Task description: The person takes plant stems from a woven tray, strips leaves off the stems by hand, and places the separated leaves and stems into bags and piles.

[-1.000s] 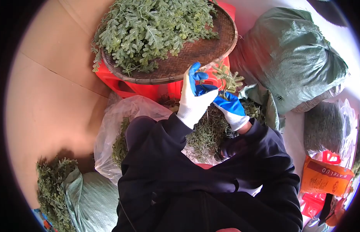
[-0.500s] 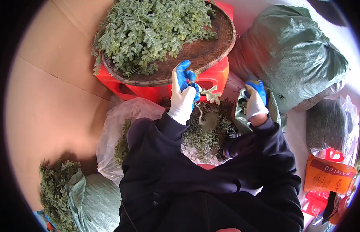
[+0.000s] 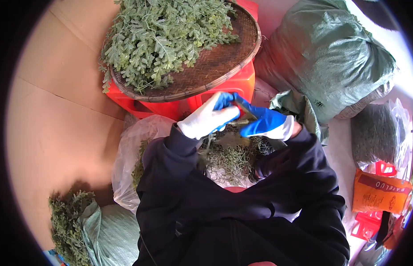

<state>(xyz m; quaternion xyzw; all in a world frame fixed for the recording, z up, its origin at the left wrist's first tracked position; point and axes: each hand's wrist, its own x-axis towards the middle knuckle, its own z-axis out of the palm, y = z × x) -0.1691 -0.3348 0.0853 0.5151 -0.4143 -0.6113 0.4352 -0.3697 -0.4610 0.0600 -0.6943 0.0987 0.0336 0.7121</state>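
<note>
My left hand [image 3: 212, 116], in a white glove with blue fingers, is closed around a plant stem [image 3: 242, 121] in front of my chest. Gloved the same way, my right hand [image 3: 267, 122] meets it from the right, its fingers bent round something thin and brownish that is too blurred to name. Below both hands lies a heap of thin grey-green stems [image 3: 233, 159]. Beyond them, a round woven tray [image 3: 224, 62] holds a large pile of frosted green leaf sprigs [image 3: 157, 42].
Red plastic stools [image 3: 242, 82] support the tray. A big green sack [image 3: 333, 62] stands at the back right, with an open green bag [image 3: 310, 113] before it. At left are a clear plastic bag [image 3: 126, 162] and another green sack [image 3: 111, 230]. An orange packet [image 3: 381, 193] lies right.
My right hand has moved left from the open green bag to meet my left hand. My left hand has come slightly lower, and the view has shifted a little.
</note>
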